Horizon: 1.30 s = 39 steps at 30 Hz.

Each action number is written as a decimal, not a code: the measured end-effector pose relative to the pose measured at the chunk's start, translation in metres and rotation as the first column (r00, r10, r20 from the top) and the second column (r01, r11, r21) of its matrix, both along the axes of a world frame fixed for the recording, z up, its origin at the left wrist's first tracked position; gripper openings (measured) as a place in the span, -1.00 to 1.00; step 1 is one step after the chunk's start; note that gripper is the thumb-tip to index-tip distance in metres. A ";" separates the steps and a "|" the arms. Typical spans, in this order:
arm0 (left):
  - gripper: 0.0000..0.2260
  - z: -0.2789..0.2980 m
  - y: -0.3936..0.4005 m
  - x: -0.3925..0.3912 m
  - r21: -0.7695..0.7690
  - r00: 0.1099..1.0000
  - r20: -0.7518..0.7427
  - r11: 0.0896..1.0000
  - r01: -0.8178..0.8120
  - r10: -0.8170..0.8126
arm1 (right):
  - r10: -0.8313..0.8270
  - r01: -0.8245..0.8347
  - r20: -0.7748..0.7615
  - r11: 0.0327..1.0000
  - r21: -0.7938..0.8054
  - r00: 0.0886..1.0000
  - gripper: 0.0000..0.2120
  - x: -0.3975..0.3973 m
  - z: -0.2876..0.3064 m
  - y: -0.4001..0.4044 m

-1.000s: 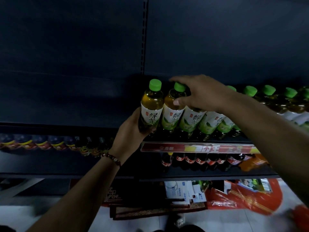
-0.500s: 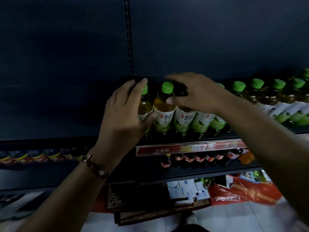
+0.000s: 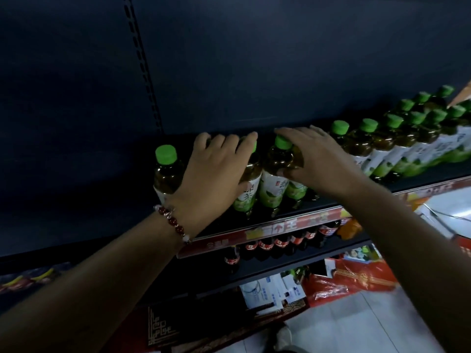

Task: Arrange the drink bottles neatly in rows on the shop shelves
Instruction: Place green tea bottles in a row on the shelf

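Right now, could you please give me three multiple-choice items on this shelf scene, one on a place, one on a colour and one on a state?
1. Where do the dark bottles with red labels stand?
A. On the shelf below the green tea bottles
B. On the floor
C. Above the green tea bottles

2. What colour are the caps of the green tea bottles?
A. Red
B. Green
C. White

3. What is the right hand doing?
A. Hanging idle
B. Resting on the floor
C. Gripping a green tea bottle near its neck

Answers: 1 A, they line the shelf under the red price strip. 2 B, every cap in the row is bright green. 3 C, its fingers and thumb curl round the bottle's shoulder, while the left hand lies over the neighbouring bottle.
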<state>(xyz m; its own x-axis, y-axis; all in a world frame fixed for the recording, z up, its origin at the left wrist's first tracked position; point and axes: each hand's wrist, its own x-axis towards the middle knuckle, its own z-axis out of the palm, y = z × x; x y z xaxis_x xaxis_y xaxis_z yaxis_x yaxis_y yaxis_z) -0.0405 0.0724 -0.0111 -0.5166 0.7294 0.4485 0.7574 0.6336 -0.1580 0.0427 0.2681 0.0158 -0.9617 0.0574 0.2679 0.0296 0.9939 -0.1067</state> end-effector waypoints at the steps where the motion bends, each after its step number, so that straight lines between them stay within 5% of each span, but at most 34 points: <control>1: -0.18 -0.003 0.000 -0.002 0.022 1.000 -0.008 1.000 0.000 0.000 | -0.014 0.014 -0.012 1.000 0.001 1.000 -0.23 -0.001 -0.002 0.000; 10: -0.26 -0.005 0.000 0.000 0.090 0.996 0.084 0.996 0.023 -0.030 | -0.026 0.025 -0.017 0.997 -0.074 1.000 -0.26 0.007 -0.003 -0.004; 18: -0.62 0.028 0.008 0.048 0.409 0.905 0.373 0.912 0.038 -0.205 | -0.073 0.027 -0.125 0.941 -0.337 0.989 -0.54 0.053 0.010 0.019; 24: -0.49 0.011 0.050 0.043 0.266 0.955 0.296 0.962 -0.060 -0.022 | -0.200 0.116 -0.185 0.916 -0.384 0.962 -0.56 0.052 -0.004 0.050; 34: -0.39 0.000 0.084 0.035 0.101 0.968 0.198 0.979 -0.176 0.154 | 0.043 -0.048 -0.026 0.967 -0.251 0.999 -0.34 0.007 -0.006 0.072; 39: -0.45 -0.001 0.083 0.032 0.104 0.969 0.194 0.979 -0.177 0.155 | 0.106 -0.095 0.016 0.941 -0.325 0.994 -0.26 0.010 -0.012 0.087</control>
<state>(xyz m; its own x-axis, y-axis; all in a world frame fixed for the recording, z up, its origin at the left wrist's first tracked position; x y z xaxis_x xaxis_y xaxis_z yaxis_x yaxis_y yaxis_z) -0.0088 0.1551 -0.0121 -0.7079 0.5729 0.4130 0.6487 0.7588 0.0592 0.0526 0.3546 0.0040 -0.9748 0.0384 0.2197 -0.0597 0.9041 -0.4231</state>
